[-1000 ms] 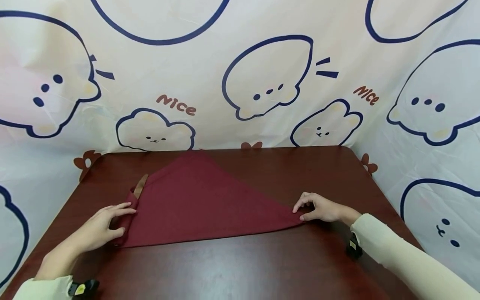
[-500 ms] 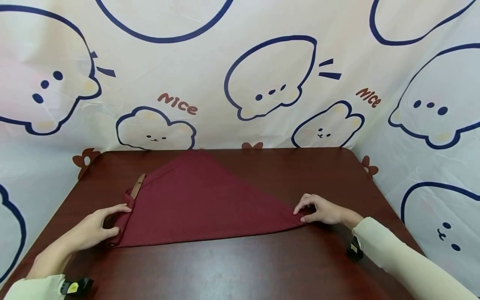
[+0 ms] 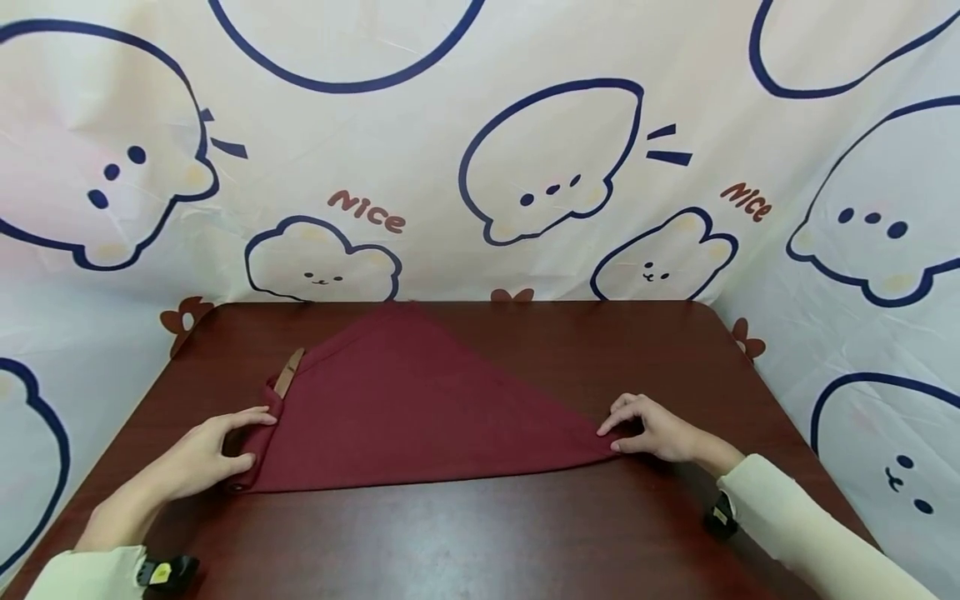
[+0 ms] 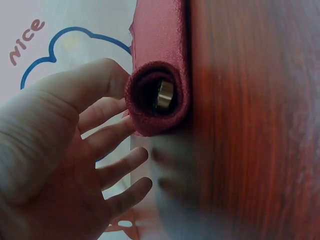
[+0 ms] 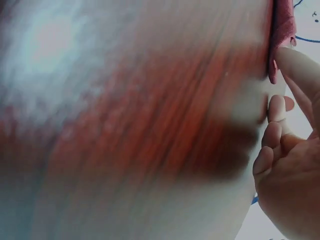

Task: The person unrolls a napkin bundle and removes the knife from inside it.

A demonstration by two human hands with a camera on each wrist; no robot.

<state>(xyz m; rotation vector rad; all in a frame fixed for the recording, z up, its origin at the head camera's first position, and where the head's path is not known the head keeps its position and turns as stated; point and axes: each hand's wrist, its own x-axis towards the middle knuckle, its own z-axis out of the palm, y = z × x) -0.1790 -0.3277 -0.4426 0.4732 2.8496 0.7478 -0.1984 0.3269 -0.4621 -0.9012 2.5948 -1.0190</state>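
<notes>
Pale glare whitens the table point(image 3: 465, 533); blurred shadows beside the right hand point(image 5: 295, 170)

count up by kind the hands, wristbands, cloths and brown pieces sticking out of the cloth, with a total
Left hand and right hand: 2
Black wristbands: 2
Dark red cloth: 1
Brown piece: 1
Total: 6

Place: screened booth, room type unclear | cartoon-print sheeting point(image 3: 427, 158) behind and beside table point(image 3: 465, 542)

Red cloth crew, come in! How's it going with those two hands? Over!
Left hand grips red cloth at rolled edge; right hand holds opposite corner. Partly rolled, brown stick poking out. Nothing seen blocking.
</notes>
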